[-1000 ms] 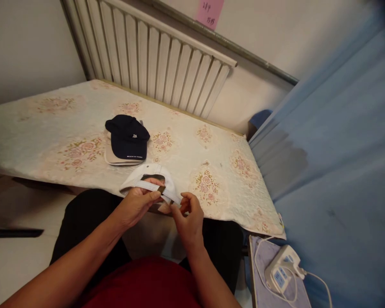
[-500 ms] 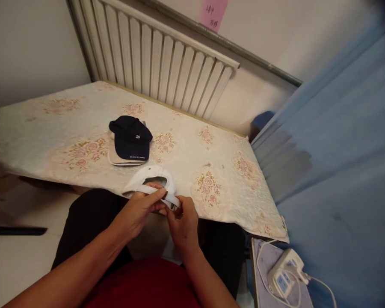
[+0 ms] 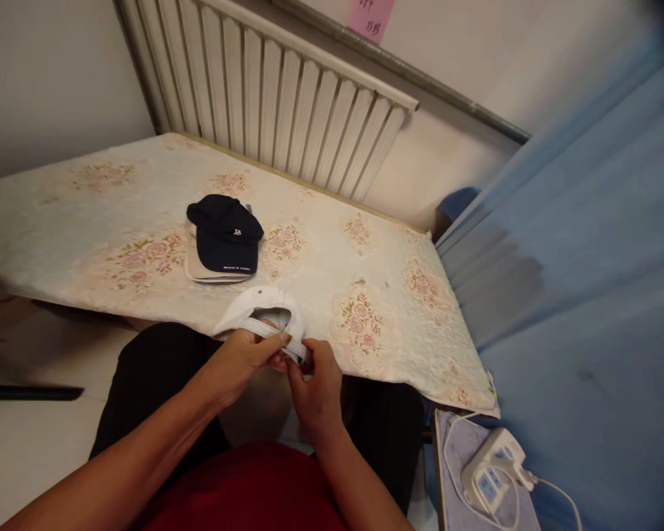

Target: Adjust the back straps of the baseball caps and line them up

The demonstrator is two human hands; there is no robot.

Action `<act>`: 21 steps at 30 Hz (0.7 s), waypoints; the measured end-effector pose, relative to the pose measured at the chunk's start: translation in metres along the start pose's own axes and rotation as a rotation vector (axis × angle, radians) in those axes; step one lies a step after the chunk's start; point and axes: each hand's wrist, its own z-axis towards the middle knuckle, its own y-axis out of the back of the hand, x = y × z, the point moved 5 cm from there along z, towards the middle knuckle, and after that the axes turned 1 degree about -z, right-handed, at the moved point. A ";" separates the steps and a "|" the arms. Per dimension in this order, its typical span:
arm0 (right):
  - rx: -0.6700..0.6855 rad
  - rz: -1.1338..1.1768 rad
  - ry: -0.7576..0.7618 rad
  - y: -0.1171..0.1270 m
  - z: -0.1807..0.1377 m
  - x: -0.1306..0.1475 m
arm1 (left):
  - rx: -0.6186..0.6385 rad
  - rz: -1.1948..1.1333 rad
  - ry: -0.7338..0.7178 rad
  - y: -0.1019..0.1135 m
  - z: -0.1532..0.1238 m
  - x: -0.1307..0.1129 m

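Note:
A white cap [image 3: 260,306] lies at the near edge of the table, its back opening turned toward me. My left hand [image 3: 242,361] pinches the cap's white rear strap close to a small brown buckle. My right hand [image 3: 315,383] is closed on the loose end of the same strap, just right of the buckle. Both hands meet at the strap, over my lap. Farther back on the table sits a navy cap [image 3: 225,234], stacked on a beige cap [image 3: 199,270].
The table carries a pale floral cloth [image 3: 365,324]. A white radiator [image 3: 288,96] stands against the wall behind it. A blue curtain [image 3: 586,280] hangs on the right. Low at the right, a white power strip [image 3: 490,476] with a cable lies on a grey surface.
My right hand has moved left along the strap toward the buckle, so the two hands are now closer together. The strap end that stuck out to the right is shorter.

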 end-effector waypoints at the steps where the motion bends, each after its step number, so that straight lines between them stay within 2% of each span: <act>1: 0.004 -0.001 0.004 0.000 0.000 0.000 | 0.001 -0.014 -0.001 0.000 0.000 0.000; 11: 0.023 -0.047 0.049 -0.003 -0.001 0.002 | 0.011 -0.171 0.026 -0.002 0.001 0.007; 15: 0.040 -0.072 0.065 -0.004 -0.001 0.003 | -0.001 -0.160 0.062 -0.002 0.000 0.010; 21: 0.059 -0.065 0.102 -0.006 -0.002 0.004 | 0.026 -0.021 0.053 -0.002 -0.003 0.010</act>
